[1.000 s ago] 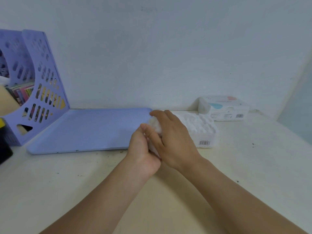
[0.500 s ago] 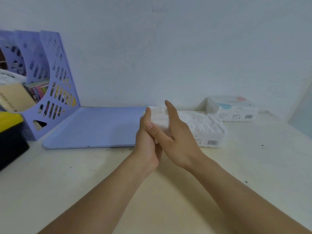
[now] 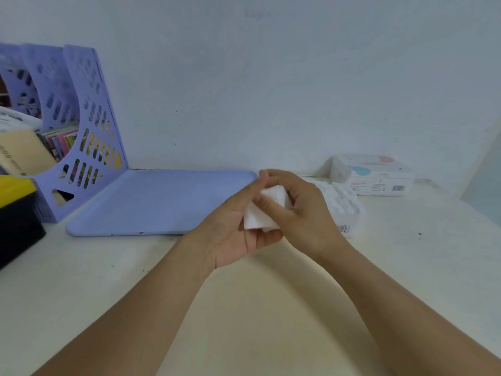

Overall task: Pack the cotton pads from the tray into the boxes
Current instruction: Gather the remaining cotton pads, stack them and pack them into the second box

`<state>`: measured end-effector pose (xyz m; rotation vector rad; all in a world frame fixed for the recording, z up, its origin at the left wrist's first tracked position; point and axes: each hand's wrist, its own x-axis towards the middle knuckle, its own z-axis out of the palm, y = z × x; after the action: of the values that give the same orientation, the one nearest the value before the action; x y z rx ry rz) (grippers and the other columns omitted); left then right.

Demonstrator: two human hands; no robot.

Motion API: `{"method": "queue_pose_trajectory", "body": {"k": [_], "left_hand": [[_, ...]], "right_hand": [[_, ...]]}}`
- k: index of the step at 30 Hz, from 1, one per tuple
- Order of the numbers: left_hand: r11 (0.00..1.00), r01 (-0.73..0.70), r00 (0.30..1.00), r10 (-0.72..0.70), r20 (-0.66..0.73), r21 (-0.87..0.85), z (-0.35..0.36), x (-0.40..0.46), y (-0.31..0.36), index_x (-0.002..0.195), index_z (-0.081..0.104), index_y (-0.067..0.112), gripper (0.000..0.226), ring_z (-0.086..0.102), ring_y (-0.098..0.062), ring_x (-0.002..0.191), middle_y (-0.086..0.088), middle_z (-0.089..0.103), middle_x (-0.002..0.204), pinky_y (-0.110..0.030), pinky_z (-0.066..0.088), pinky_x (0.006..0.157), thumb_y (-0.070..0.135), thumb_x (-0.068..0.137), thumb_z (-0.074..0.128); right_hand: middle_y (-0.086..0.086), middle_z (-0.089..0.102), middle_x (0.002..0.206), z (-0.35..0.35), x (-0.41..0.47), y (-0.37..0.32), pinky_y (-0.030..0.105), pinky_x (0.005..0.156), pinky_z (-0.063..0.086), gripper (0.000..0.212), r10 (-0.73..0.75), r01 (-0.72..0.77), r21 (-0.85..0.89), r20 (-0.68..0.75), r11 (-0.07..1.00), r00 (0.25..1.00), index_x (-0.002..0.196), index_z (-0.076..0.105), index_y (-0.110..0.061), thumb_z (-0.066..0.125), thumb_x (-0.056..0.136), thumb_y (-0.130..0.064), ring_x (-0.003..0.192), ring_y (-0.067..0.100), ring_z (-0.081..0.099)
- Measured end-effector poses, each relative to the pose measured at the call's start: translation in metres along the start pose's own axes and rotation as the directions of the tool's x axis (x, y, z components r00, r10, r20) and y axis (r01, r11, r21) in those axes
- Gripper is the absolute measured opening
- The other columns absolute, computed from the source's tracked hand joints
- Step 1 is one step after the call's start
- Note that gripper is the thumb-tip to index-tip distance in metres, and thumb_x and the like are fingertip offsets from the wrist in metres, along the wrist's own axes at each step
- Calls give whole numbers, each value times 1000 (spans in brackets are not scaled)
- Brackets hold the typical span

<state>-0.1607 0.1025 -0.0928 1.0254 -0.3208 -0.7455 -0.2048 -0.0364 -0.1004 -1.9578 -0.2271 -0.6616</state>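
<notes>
Both hands hold a white stack of cotton pads (image 3: 264,210) above the table, just in front of the tray's right end. My left hand (image 3: 233,232) cradles the stack from below and the left. My right hand (image 3: 301,210) curls over it from the right, thumb on its top. The lavender tray (image 3: 151,202) lies flat and bare behind them. An open white box (image 3: 344,213) filled with cotton pads sits right behind my right hand. A second, closed white box (image 3: 379,176) with blue and pink marks stands further back right by the wall.
A lavender perforated file rack (image 3: 81,137) with books stands at the left against the wall. A black and yellow box (image 3: 16,213) sits at the left edge. The cream tabletop (image 3: 244,308) stretches toward me under my forearms.
Both hands lifted the stack of pads off the open box's left end and drew it toward me and a little left; the stack now lies tilted in my left palm.
</notes>
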Motion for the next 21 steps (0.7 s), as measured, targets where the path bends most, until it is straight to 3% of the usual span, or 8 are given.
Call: {"method": "queue_pose_trajectory", "body": {"k": [2,3,5,8,11,14,18,21], "left_hand": [[996,32,999,-30,17,-88,-5,1,-5,112,74,10,50,72,-19,93,-10,72,113,-23,58,63,37,71,83],[986,48,998,-40,53,-158,-7,2,-5,111,76,8,48,71,-19,98,-11,71,119,-20,58,63,34,72,85],[959,51,992,-17,122,-280,-10,6,-6,116,75,9,56,64,-20,113,-14,62,136,-22,59,74,33,68,91],[950,62,984,-6,179,-307,-8,11,-11,121,73,14,67,64,-21,96,-10,63,130,-27,54,83,45,64,91],[941,84,977,-13,212,-328,-3,11,-18,131,65,10,73,63,-27,115,-10,64,131,-38,45,103,53,73,81],[930,59,983,8,181,-362,0,9,-22,128,66,8,71,60,-30,126,-13,62,136,-41,37,113,56,76,76],[915,22,990,37,138,-403,3,9,-20,134,60,5,76,56,-29,132,-16,59,140,-38,42,111,53,77,75],[926,7,988,53,148,-378,0,10,-19,135,61,3,78,54,-31,133,-18,57,142,-39,41,112,51,76,79]], "right_hand": [[-7,69,119,-4,1,-3,31,85,59,37,43,-57,129,112,990,993,127,63,-25,72,92,-19,107,8,67],[-3,67,123,-8,2,-5,31,85,60,51,55,-99,213,205,972,977,135,57,-28,75,89,-16,110,12,67],[4,60,134,-18,3,-4,35,93,58,80,41,-160,330,339,930,940,145,46,-33,82,78,-9,116,20,65],[4,58,136,-23,7,1,37,95,57,104,28,-173,338,393,925,919,149,40,-34,85,67,12,113,22,67],[7,68,124,-20,8,8,46,95,58,88,56,-158,309,313,938,948,140,54,-25,87,67,9,111,25,69],[12,72,115,-20,9,12,50,90,59,72,49,-127,310,248,942,968,127,64,-14,90,62,2,108,29,71],[11,70,116,-17,10,12,54,91,59,81,46,-99,300,178,949,983,129,63,-17,94,57,1,106,28,71],[13,71,113,-16,11,11,55,88,59,72,18,-52,290,119,956,993,123,66,-13,94,58,0,104,30,71]]}}
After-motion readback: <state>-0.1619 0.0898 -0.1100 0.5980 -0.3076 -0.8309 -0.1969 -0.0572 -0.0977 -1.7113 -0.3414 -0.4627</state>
